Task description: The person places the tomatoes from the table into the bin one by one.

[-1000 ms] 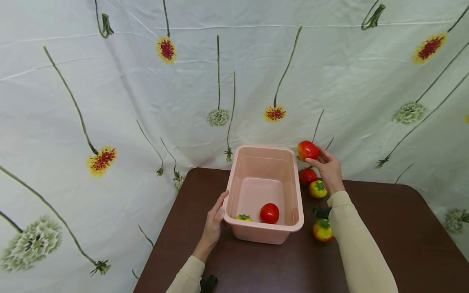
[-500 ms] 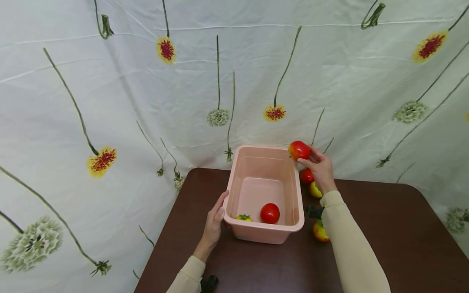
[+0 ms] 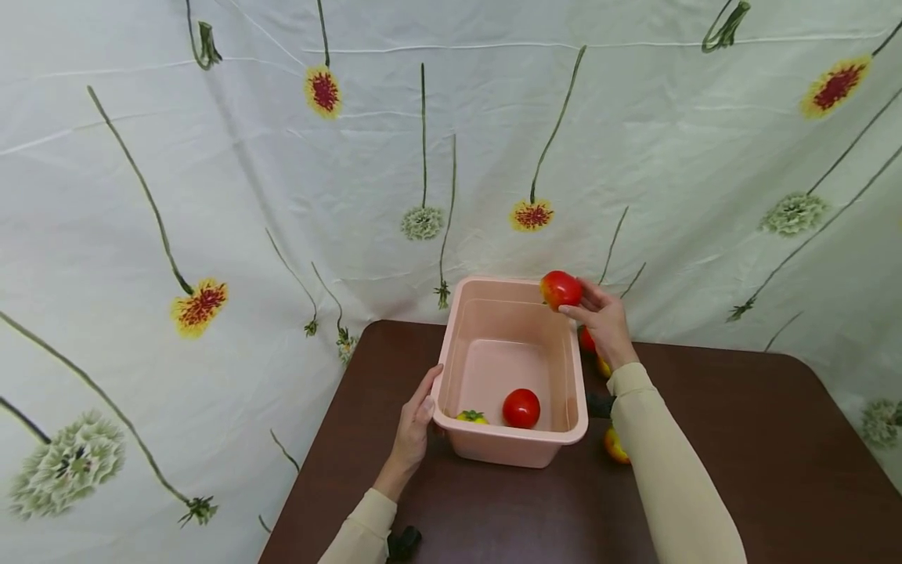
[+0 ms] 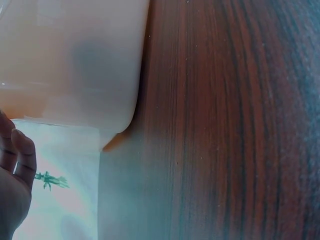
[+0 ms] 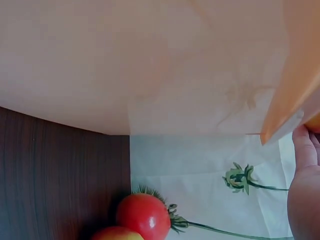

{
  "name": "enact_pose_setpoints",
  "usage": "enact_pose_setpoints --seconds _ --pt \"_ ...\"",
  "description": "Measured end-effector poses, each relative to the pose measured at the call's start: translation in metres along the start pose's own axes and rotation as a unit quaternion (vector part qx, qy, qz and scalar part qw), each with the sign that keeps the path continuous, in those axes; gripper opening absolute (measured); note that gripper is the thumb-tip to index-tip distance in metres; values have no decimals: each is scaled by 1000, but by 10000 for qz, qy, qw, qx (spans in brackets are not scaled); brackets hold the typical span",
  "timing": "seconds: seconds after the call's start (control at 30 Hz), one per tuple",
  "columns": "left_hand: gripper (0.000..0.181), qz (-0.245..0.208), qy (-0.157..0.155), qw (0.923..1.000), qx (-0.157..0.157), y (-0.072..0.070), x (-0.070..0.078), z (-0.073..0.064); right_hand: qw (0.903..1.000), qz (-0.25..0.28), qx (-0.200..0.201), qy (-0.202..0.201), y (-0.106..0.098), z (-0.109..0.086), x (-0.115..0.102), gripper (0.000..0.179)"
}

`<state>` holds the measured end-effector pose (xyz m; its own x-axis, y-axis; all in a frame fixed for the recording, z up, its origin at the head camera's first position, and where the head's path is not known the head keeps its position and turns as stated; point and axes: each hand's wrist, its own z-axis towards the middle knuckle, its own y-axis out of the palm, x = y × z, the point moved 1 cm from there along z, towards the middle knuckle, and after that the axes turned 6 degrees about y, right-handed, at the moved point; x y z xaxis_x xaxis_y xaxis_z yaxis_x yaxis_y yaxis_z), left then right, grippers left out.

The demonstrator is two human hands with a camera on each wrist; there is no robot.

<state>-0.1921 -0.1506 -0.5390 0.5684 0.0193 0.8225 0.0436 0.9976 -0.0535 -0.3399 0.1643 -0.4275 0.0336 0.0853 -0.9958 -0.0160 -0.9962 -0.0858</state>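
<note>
A white cloth (image 3: 211, 196) with long-stemmed flowers is being hung behind and to the left of the dark brown counter (image 3: 740, 470). The left hand (image 3: 414, 419) is being rested flat against the left wall of the pink tub (image 3: 571, 368), near its front corner; the fingers are being kept straight and nothing is being gripped. In the left wrist view, only the fingertips (image 4: 20, 155) are being shown beside the tub's pale outer wall, with the wood grain of the counter running to the right. The tub is being stood on the counter, close to the back edge. Inside it, a small yellow fruit with a green top (image 3: 470, 417) is being seen by the front wall, and a round red tomato (image 3: 521, 408) is lying just to its right on the tub floor. Farther right, a red tomato (image 3: 561, 289) is being pinched by the fingers and thumb of the right hand (image 3: 600, 325), and it is being held in the air over the back right corner of the tub, just above the rim. More fruit is being left on the counter just outside the tub's right wall, partly hidden by the right arm: a red one (image 5: 144, 216) near the back and a yellow-red one (image 3: 615, 445) nearer the front.
</note>
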Motion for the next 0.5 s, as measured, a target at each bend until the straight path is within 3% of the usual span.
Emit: enact_pose_setpoints --seconds 0.3,0.5 --pt "52 -40 -126 9999 -50 -1 2 2 10000 65 -67 -17 4 0 3 70" --pt "52 51 -169 9998 14 -1 3 1 9982 435 -327 -236 5 -1 4 68"
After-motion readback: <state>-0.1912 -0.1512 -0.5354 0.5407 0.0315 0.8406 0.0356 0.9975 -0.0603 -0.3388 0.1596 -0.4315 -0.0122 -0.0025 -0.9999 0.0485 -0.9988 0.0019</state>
